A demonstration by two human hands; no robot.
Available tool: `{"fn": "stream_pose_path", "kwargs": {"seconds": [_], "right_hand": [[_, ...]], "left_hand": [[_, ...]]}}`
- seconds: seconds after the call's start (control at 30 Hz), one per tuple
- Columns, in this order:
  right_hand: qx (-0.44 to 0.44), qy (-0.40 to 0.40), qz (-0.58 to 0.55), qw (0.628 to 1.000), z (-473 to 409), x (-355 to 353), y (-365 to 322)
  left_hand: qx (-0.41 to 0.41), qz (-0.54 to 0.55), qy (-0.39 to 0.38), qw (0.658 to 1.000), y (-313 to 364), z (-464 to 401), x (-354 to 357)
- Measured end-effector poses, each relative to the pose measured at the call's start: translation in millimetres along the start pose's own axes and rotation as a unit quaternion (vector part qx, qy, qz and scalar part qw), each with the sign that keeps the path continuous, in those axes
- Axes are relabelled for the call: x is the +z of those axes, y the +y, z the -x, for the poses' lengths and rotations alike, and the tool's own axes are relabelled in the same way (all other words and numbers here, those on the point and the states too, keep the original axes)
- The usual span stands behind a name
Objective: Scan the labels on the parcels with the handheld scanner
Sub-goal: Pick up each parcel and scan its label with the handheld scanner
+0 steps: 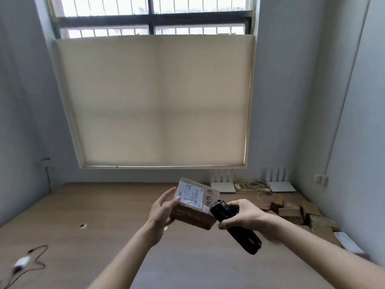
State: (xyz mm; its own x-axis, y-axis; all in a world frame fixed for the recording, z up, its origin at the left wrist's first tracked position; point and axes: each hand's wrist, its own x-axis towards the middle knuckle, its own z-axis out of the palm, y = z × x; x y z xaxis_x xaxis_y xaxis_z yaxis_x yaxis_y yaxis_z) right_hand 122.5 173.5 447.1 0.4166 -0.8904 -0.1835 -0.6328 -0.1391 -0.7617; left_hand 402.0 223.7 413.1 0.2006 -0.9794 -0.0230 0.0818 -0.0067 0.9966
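Parcel (194, 205), centre frame, gripped by left hand (160, 209); right hand (243, 215) fingers wrapped round scanner (235, 224). Best tilt its label (190, 197) squarely toward the scanner's head.

Daylight enters through the window (154, 15), whose uncovered top strip is blown out to near white, so the bars there show only as dark lines. Below that strip, the drawn blind (158, 101) glows a soft, even cream, with the window frame showing faintly through it. The walls either side of the window are dim and grey, and the desk (104, 205) below it carries only faint, diffuse shadows. Wide-angle distortion bows the walls and the window's sides outward toward the picture's edges. The whole view is slightly soft; the cable (27, 261) far below and left of the window is smeared by motion blur.
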Motion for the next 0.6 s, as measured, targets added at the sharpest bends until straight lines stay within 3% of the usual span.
{"fn": "stream_pose_path", "kwargs": {"seconds": [0.27, 0.43, 0.6], "right_hand": [[-0.116, -0.096, -0.076, 0.986, -51, 172, -130], [-0.173, -0.210, -0.044, 0.961, -74, 308, -220], [-0.227, -0.329, -0.006, 0.917, -78, 456, -306]], "left_hand": [[-0.067, -0.052, 0.101, 0.991, 4, 100, -208], [-0.053, -0.042, 0.265, 0.962, -7, 186, -337], [-0.066, -0.053, 0.416, 0.905, -23, 291, -446]]}}
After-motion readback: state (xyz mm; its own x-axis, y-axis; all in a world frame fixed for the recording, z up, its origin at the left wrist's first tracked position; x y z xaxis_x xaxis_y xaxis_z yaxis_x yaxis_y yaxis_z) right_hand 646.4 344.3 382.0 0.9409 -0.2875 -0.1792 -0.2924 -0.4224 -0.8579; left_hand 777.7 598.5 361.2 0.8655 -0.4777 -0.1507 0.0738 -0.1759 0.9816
